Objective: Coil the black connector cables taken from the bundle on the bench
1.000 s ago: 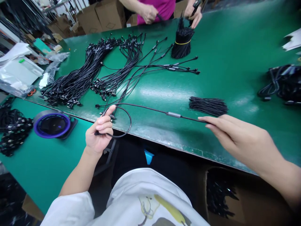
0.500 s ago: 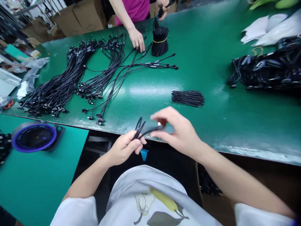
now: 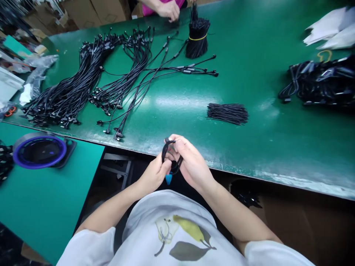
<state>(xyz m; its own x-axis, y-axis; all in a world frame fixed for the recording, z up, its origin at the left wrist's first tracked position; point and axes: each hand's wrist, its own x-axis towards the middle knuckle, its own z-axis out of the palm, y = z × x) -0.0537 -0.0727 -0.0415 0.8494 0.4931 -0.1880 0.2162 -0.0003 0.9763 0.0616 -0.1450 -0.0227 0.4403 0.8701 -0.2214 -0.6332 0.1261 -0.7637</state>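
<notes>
A black cable is wound into a small loop [image 3: 164, 150] just in front of the green table's near edge. My left hand [image 3: 156, 173] is closed on the left side of this coil. On its right side my right hand [image 3: 191, 160] grips the coil, fingers at the top. Past my hands, a flat bunch of thin black ties [image 3: 227, 113] lies on the green table [image 3: 266, 147]. Long black cables with small connectors [image 3: 130, 107] are spread to the left, beside a thicker pile of cables [image 3: 74, 88].
An upright bundle of black ties [image 3: 197, 42] with a yellow band stands at the back, near another person's hand [image 3: 169, 11]. Coiled cables [image 3: 327, 83] are heaped at the right by white sheets [image 3: 327, 26]. A purple-rimmed round dish [image 3: 62, 153] sits lower left.
My right hand has come down and left onto the cable, which is now a closed loop between both hands. The other person's hand has drawn back from the cables. The view has shifted slightly.
</notes>
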